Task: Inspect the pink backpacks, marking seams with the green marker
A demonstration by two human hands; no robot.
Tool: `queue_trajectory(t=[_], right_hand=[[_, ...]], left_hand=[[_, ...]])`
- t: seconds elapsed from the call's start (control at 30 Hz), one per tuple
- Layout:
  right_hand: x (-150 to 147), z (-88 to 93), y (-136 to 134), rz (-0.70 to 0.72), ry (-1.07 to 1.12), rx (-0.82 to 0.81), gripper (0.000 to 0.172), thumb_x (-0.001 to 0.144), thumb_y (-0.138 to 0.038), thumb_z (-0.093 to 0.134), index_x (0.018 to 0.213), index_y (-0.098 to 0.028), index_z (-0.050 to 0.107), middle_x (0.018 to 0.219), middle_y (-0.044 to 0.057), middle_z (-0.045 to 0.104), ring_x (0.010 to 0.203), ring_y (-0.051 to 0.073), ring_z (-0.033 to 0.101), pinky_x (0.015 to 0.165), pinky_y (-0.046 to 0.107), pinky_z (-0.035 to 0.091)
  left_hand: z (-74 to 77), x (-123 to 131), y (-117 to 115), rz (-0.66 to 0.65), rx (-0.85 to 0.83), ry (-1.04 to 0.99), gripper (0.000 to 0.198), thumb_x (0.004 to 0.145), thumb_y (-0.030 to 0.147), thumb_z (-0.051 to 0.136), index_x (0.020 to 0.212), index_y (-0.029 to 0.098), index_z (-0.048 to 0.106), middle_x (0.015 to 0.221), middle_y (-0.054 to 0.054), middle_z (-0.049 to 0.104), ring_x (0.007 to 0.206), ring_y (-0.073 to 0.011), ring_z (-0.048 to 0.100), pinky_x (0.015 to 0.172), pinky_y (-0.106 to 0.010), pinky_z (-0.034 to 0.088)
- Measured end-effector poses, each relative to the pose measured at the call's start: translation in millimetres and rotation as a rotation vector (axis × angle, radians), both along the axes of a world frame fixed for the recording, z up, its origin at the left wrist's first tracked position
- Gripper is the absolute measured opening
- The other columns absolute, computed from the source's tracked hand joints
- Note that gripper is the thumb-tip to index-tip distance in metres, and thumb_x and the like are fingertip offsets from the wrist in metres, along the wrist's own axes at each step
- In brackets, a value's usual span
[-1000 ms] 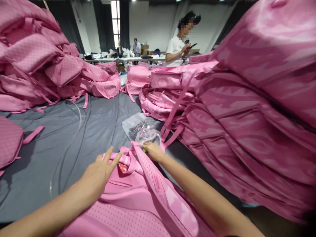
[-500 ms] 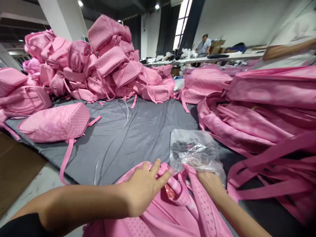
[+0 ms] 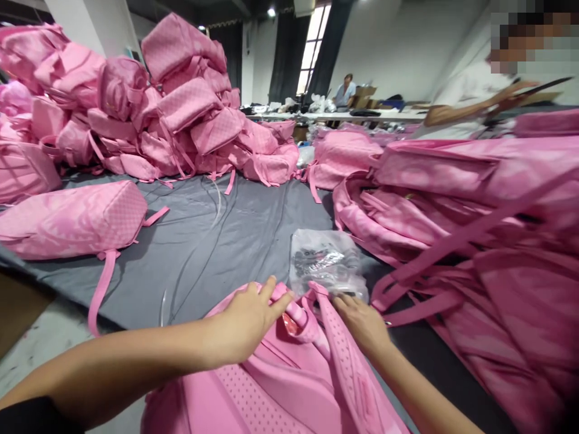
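Observation:
A pink backpack (image 3: 280,386) lies in front of me with its dotted shoulder straps (image 3: 346,337) facing up. Across its top, beside the carry loop, rests my left hand (image 3: 246,322), fingers spread. A small red packet (image 3: 290,324) shows under the loop. My right hand (image 3: 362,322) is beyond the right strap, at the near edge of a clear plastic bag (image 3: 323,256) with dark print or contents. Its fingers are bent and close together; their tips are partly hidden, and what they grip I cannot make out.
Pink backpacks form a tall pile (image 3: 181,114) at the back left, and a stack (image 3: 434,205) stands close on my right. A single backpack (image 3: 76,220) lies on the grey-covered table (image 3: 253,235). Two people (image 3: 344,93) are beyond, one nearer at right.
The view has swung slightly right. My right hand has come partly out from the plastic bag, its fingers now showing at the near edge. My left hand stays on the backpack.

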State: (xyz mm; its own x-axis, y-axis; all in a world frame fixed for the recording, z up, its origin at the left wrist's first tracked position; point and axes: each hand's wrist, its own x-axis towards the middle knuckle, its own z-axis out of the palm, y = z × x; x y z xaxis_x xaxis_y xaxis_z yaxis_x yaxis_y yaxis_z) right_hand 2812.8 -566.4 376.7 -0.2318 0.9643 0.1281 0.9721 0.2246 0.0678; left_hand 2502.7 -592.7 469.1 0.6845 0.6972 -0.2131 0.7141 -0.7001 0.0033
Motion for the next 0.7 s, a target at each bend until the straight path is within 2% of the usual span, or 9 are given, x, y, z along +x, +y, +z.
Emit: queue_trajectory(t=[0.13, 0.23, 0.3, 0.37, 0.47, 0.53, 0.57, 0.63, 0.7], right_hand=[[5.8, 19.6, -29.5, -0.171, 0.143, 0.079, 0.028, 0.081, -0.003, 0.048, 0.089, -0.016, 0.071, 0.09, 0.013, 0.072, 0.085, 0.024, 0.066, 0.069, 0.03, 0.046], [6.8, 49.0, -56.1, -0.355, 0.295, 0.195, 0.026, 0.091, -0.019, 0.046, 0.101, -0.013, 0.069, 0.088, 0.014, 0.071, 0.078, 0.023, 0.066, 0.064, 0.029, 0.045], [-3.4, 74.4, -76.8, -0.416, 0.405, 0.241, 0.035, 0.097, -0.034, 0.042, 0.108, -0.012, 0.066, 0.081, 0.012, 0.07, 0.068, 0.021, 0.065, 0.057, 0.027, 0.045], [-25.2, 99.9, -98.1, -0.396, 0.637, 0.217, 0.041, 0.095, -0.046, 0.046, 0.103, -0.012, 0.066, 0.067, 0.006, 0.066, 0.058, 0.018, 0.061, 0.052, 0.025, 0.044], [-69.2, 129.2, -127.2, -0.275, 1.049, 0.095, 0.035, 0.083, -0.048, 0.064, 0.087, -0.013, 0.068, 0.056, 0.001, 0.058, 0.051, 0.014, 0.055, 0.051, 0.024, 0.043], [-93.7, 139.1, -142.2, -0.186, 1.17, 0.027, 0.029, 0.079, -0.043, 0.069, 0.083, -0.014, 0.07, 0.063, 0.002, 0.062, 0.056, 0.014, 0.057, 0.055, 0.025, 0.045], [-102.1, 141.2, -147.9, -0.158, 1.204, 0.012, 0.028, 0.078, -0.041, 0.07, 0.085, -0.014, 0.071, 0.071, 0.004, 0.067, 0.06, 0.015, 0.059, 0.056, 0.025, 0.046], [-110.9, 141.1, -155.6, -0.159, 1.298, -0.025, 0.035, 0.08, -0.044, 0.071, 0.099, -0.015, 0.072, 0.09, 0.009, 0.071, 0.065, 0.015, 0.061, 0.052, 0.023, 0.043], [-113.1, 138.4, -159.2, -0.214, 1.419, -0.126, 0.048, 0.081, -0.053, 0.071, 0.108, -0.014, 0.069, 0.095, 0.012, 0.071, 0.061, 0.014, 0.06, 0.043, 0.02, 0.032]], left_hand=[[-2.5, -2.8, 0.2, 0.038, -0.001, -0.036, 0.114, 0.063, -0.003, 0.066, 0.157, 0.029, 0.011, 0.161, -0.02, 0.021, 0.121, -0.034, 0.056, 0.088, -0.041, 0.056], [-0.4, -10.9, 1.6, 0.035, -0.055, -0.134, 0.097, 0.075, 0.003, 0.062, 0.156, 0.031, 0.018, 0.162, -0.017, 0.021, 0.131, -0.035, 0.05, 0.097, -0.047, 0.052], [2.8, -13.9, 0.0, 0.026, -0.051, -0.292, 0.076, 0.085, 0.015, 0.063, 0.152, 0.029, 0.031, 0.161, -0.015, 0.025, 0.142, -0.0346, 0.037, 0.109, -0.053, 0.042], [7.3, -12.4, -7.0, 0.025, -0.002, -0.549, 0.054, 0.092, 0.029, 0.06, 0.144, 0.024, 0.045, 0.155, -0.014, 0.039, 0.142, -0.0308, 0.038, 0.112, -0.053, 0.038], [13.7, -5.4, -25.4, -0.002, -0.035, -0.934, 0.041, 0.093, 0.033, 0.06, 0.133, 0.023, 0.055, 0.123, -0.007, 0.068, 0.108, -0.0195, 0.065, 0.094, -0.037, 0.053], [15.3, -4.1, -37.2, -0.11, -0.028, -1.072, 0.025, 0.092, 0.025, 0.061, 0.117, 0.022, 0.064, 0.096, 0.0, 0.074, 0.083, -0.0131, 0.069, 0.076, -0.026, 0.055], [15.2, -5.9, -41.9, -0.189, 0.068, -1.11, 0.017, 0.093, 0.02, 0.059, 0.108, 0.021, 0.067, 0.089, 0.001, 0.074, 0.077, -0.0125, 0.068, 0.071, -0.025, 0.054], [14.1, -14.0, -48.4, -0.357, 0.414, -1.144, 0.014, 0.093, 0.013, 0.054, 0.097, 0.016, 0.068, 0.088, -0.002, 0.074, 0.081, -0.0149, 0.069, 0.071, -0.027, 0.055], [12.9, -24.4, -52.4, -0.491, 0.735, -1.125, 0.014, 0.09, 0.008, 0.057, 0.1, 0.012, 0.066, 0.097, -0.008, 0.074, 0.091, -0.0184, 0.069, 0.077, -0.03, 0.057]])
